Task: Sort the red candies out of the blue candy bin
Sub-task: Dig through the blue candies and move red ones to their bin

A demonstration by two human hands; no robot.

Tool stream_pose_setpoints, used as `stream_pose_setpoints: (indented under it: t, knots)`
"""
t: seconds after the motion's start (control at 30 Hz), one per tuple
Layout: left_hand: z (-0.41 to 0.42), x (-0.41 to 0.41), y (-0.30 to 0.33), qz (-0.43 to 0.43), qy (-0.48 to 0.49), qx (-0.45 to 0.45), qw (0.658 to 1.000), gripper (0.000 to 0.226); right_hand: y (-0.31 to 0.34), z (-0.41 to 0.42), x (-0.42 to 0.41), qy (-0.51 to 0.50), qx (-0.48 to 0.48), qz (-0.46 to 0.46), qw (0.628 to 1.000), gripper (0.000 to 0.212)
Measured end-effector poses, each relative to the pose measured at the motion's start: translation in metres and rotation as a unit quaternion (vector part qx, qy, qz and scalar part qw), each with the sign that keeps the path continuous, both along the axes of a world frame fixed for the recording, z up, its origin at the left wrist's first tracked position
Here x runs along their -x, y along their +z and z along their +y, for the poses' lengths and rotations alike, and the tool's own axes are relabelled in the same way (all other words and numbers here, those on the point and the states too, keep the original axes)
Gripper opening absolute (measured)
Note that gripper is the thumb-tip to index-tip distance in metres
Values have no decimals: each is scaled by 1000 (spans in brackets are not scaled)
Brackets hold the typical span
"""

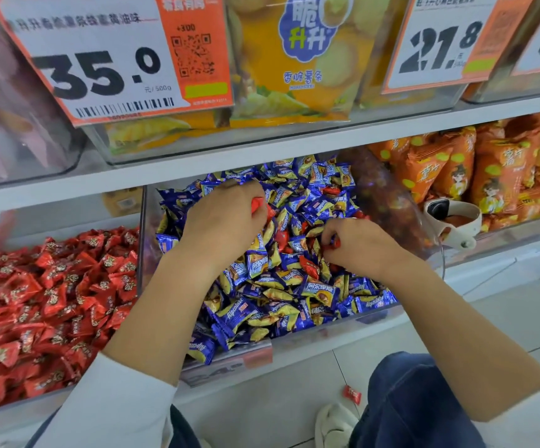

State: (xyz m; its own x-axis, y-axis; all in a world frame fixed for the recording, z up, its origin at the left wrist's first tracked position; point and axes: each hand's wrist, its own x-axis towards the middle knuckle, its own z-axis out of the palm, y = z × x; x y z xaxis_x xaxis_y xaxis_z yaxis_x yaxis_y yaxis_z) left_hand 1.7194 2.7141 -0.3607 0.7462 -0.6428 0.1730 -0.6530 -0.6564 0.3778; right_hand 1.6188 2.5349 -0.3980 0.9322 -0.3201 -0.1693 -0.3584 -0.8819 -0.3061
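Two hands' fingers in the blue candy bin, each curled round red candies: left hand, right hand.

A clear bin heaped with blue candies is seen on the lower shelf. A red candy is held in the curled fingers of the left hand, and another red candy is pinched by the right hand. More red pieces are scattered among the blue. A bin of red candies is set just beside it on the left. One red candy lies on the floor.
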Motion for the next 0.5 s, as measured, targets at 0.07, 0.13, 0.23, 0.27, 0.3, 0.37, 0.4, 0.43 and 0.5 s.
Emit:
stream_pose_setpoints:
  t: [0.07, 0.13, 0.23, 0.27, 0.3, 0.37, 0.4, 0.43, 0.5]
  knots:
    - [-3, 7, 3, 4, -13, 5, 1000, 20, 1, 0, 0, -6, -11, -33, 999, 11]
    - [-9, 16, 3, -6, -44, 7, 999, 25, 3, -1, 0, -17, -10, -77, 997, 14]
    - [-18, 29, -3, -29, -98, -41, 994, 22, 7, -4, 2, -53, -12, -150, 987, 15]
    - [-21, 31, -7, -43, -100, -82, 991, 28, 10, -4, 3, -66, -22, -167, 983, 15]
    - [-23, 30, -12, -63, -91, -129, 986, 34, 13, -5, 4, -71, -36, -172, 982, 14]
    - [-25, 28, -20, -98, -57, -192, 975, 41, 18, -3, 8, -48, -56, -139, 988, 12]
    - [-26, 27, -22, -102, -43, -206, 972, 43, 20, -2, 11, -24, -56, -107, 992, 11]
    - [-27, 25, -23, -96, -35, -213, 972, 44, 21, 1, 13, 2, -52, -75, 996, 9]
    - [-28, 22, -25, -74, -34, -208, 975, 40, 20, 7, 17, 44, -42, -31, 998, 17]
